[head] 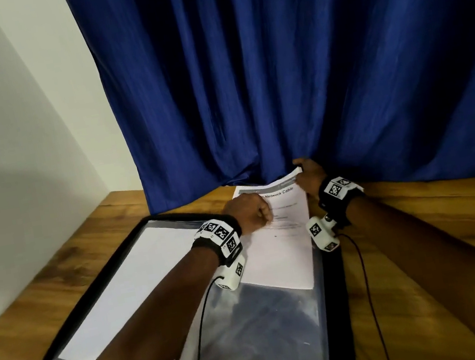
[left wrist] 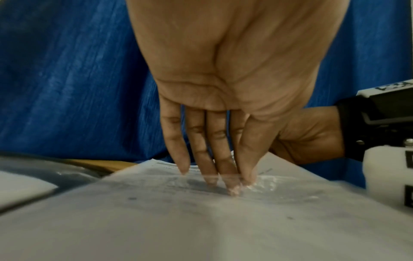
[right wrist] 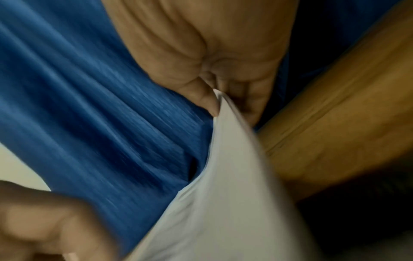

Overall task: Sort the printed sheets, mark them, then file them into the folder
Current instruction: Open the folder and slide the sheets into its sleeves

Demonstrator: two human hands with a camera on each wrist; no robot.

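A black folder [head: 65, 321] lies open on the wooden table [head: 426, 226], with clear sleeves inside. A stack of printed sheets [head: 285, 250] headed "Network Cable" sits partly inside the right-hand clear sleeve [head: 255, 334], its top end sticking out toward the curtain. My left hand [head: 249, 212] points its straight fingers [left wrist: 201, 159] down onto the sheets [left wrist: 201, 220], the tips tucked under the sleeve's clear edge. My right hand [head: 307, 174] pinches the far right corner of the sheets [right wrist: 223, 194] between thumb [right wrist: 205, 100] and fingers, lifting it slightly.
A blue curtain [head: 273, 63] hangs down to the table just behind the sheets and hands. The folder's left sleeve holds a blank white sheet [head: 128, 286]. A white wall [head: 0, 125] stands on the left. Sensor cables [head: 362, 269] trail from both wrists.
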